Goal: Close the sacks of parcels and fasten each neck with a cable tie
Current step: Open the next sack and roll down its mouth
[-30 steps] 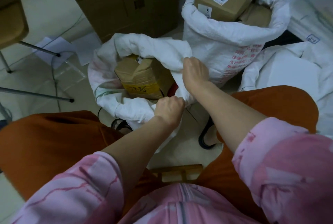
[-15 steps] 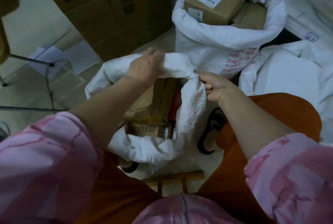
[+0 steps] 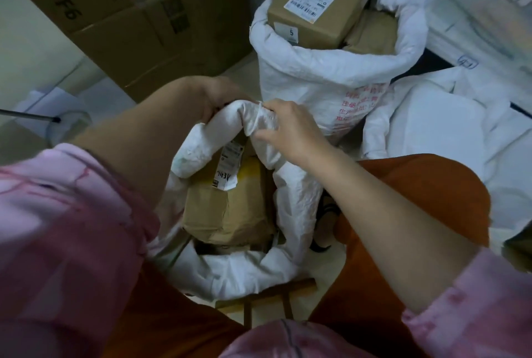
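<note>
Sacks of white woven plastic fill the middle of the frame: the near sack (image 3: pixel 288 208), between the person's knees, holds a brown parcel (image 3: pixel 230 213) with a white label. Left hand (image 3: pixel 218 95) and right hand (image 3: pixel 288 130) both clutch the sack's far rim, bunching it together at centre; the left fingers are mostly hidden behind the cloth. Just behind, upper right, a second sack (image 3: pixel 322 84) stands open with a labelled box (image 3: pixel 322 3) on top. A large carton (image 3: pixel 129 12) blocks the upper left.
</note>
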Demonstrator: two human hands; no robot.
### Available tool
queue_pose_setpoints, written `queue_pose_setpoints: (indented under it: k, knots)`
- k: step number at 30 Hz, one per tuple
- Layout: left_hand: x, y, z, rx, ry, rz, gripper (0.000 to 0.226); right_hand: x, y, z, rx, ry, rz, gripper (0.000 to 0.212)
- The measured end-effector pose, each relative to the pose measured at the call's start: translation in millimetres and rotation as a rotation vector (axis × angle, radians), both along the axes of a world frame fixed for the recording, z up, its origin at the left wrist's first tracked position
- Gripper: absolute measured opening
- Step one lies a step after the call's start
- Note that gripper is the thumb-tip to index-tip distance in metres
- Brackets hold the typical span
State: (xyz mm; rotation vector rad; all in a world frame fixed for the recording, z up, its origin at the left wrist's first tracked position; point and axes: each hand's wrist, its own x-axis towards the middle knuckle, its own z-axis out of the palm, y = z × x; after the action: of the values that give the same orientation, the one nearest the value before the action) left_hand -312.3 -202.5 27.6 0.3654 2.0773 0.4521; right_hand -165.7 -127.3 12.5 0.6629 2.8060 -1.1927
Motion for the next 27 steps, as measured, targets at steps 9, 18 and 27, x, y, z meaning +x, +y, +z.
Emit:
queue_pose_setpoints:
  k: [9, 18, 27]
  knots:
    - [29, -48, 13, 0.071, 0.733, -0.259, 0.077, -22, 32, -8, -0.628, -0.280, -0.381, 0.029]
    - [12, -59, 9, 0.106, 0.089, 0.157, 0.027, -19, 41, 3, -0.256, -0.209, -0.321, 0.010]
    - [13, -48, 19, 0.101, -0.065, 0.174, 0.038, -11, -23, 7, 0.274, 0.110, 0.103, 0.022]
